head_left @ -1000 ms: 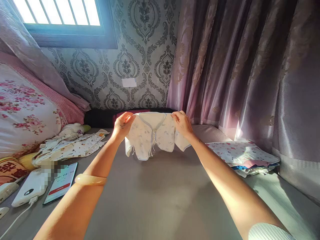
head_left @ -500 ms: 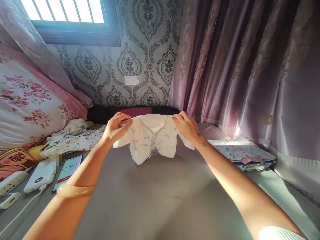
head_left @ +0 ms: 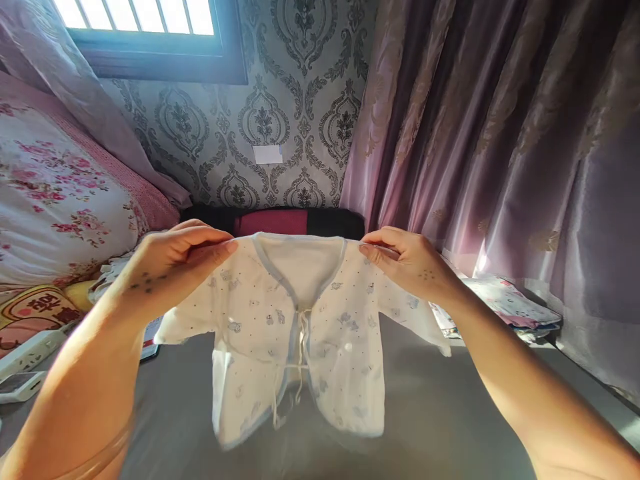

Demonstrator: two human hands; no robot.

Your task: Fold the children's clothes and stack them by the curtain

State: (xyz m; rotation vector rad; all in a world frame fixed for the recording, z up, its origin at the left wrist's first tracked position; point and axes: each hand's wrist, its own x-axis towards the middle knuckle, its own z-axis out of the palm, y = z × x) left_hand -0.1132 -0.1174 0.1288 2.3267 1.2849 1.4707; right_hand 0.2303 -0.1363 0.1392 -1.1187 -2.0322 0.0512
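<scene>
A small white baby shirt (head_left: 340, 333) with printed animals, grey-blue edging and thin tie strings hangs upright in front of me, its front facing me. My left hand (head_left: 175, 257) pinches its left shoulder between thumb and fingers. The opposite shoulder is pinched by my right hand (head_left: 403, 257). Both sleeves hang out to the sides below my hands. The ties are knotted at the chest, and the lower front edges part. Below lies the grey sheet (head_left: 430, 413).
Folded clothes (head_left: 515, 307) are stacked at the right, partly behind my right arm. A power strip (head_left: 35, 353) lies at the left, near a yellow cushion (head_left: 43, 307) and a floral pillow (head_left: 65, 193). Curtains (head_left: 500, 147) hang at the right; a black-and-red bolster (head_left: 273, 222) lies along the wall.
Both hands have drawn closer to me and farther apart, bringing the baby shirt nearer and spread wider. My left arm now covers most of the phone and the white power bank.
</scene>
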